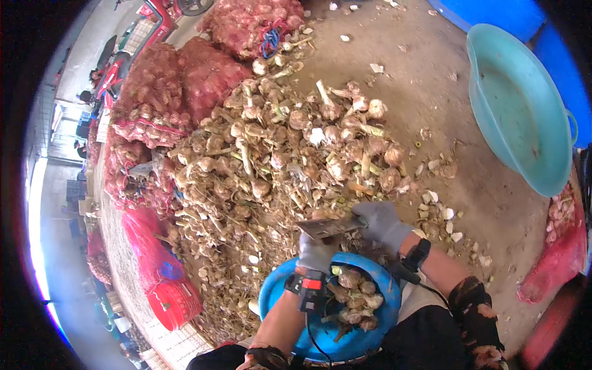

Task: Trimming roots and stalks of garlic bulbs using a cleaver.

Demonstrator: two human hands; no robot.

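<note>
My right hand, in a grey glove, grips a broad flat metal blade that points to the left. The blade lies across the fingers of my gloved left hand, so whatever they hold is hidden. Directly below both hands sits a blue plastic tub with several garlic bulbs inside. Ahead of the hands spreads a large heap of garlic with stalks and dry roots on.
Red mesh sacks of garlic border the heap at left, near a red bucket. At right stands a turquoise basin beside blue containers. Cut stalk pieces litter the floor. A red motorbike is parked beyond.
</note>
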